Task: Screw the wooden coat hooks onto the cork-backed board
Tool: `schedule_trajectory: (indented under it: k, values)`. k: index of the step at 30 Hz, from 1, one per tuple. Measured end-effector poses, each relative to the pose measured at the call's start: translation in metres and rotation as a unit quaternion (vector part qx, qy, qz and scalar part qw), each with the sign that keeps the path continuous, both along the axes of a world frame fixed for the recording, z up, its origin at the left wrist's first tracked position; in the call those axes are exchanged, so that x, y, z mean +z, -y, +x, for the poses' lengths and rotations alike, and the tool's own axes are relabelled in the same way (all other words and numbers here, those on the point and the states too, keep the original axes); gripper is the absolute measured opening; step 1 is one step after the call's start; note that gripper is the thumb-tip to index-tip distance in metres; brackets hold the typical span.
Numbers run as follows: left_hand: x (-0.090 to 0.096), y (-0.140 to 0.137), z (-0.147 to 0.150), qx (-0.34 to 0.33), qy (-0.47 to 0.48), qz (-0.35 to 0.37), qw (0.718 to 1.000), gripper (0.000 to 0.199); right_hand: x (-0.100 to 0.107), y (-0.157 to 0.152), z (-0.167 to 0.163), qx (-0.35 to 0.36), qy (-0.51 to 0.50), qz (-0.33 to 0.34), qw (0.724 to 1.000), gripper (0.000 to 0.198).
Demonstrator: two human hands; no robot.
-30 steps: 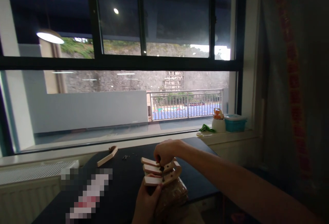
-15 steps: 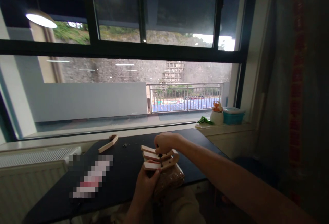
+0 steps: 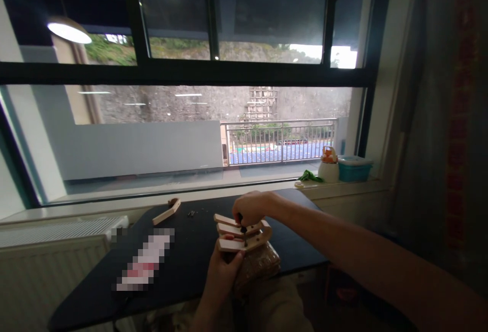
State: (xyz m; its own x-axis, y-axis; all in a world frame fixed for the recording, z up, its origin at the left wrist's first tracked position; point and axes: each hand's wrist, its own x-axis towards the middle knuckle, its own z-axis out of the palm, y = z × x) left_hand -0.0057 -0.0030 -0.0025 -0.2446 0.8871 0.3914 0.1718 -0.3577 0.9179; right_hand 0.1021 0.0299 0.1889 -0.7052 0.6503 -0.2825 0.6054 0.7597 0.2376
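Near the front edge of the dark table point(image 3: 183, 271), my left hand point(image 3: 224, 271) grips the front bar of a pale wooden piece point(image 3: 229, 245) with several bars and curved right ends. Above it, my right hand point(image 3: 251, 207) is closed around the dark handle of a screwdriver point(image 3: 243, 230). The screwdriver points down, its tip at a dark hole or screw in the front bar; I cannot tell which. Beneath the wood lies a brown packet in shiny clear wrapping point(image 3: 263, 263). Part of the handle is hidden by my fingers.
A separate angled wooden piece point(image 3: 165, 214) lies at the far left of the table, beside several small dark screws point(image 3: 191, 213). A pixelated pinkish item point(image 3: 147, 261) is nearer. On the windowsill are a green cloth point(image 3: 309, 176), a white jug point(image 3: 328, 172) and a teal box point(image 3: 354, 170).
The whole view has shifted a little, so everything sits further right. My right hand has turned slightly, and more of the screwdriver's handle shows. My left hand keeps its grip on the wooden piece.
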Motion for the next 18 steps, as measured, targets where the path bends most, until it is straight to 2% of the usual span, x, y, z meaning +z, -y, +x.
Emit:
schedule_trajectory:
  k: [9,18]
  values:
    - [0.000,0.001,0.000,0.006,-0.027,0.009,1.000,0.030,-0.008,0.005,0.004,-0.021,-0.018,0.012,1.000,0.035]
    - [-0.003,-0.001,-0.001,0.012,-0.035,0.017,0.999,0.030,-0.009,-0.005,0.001,-0.047,-0.018,0.007,0.999,0.040]
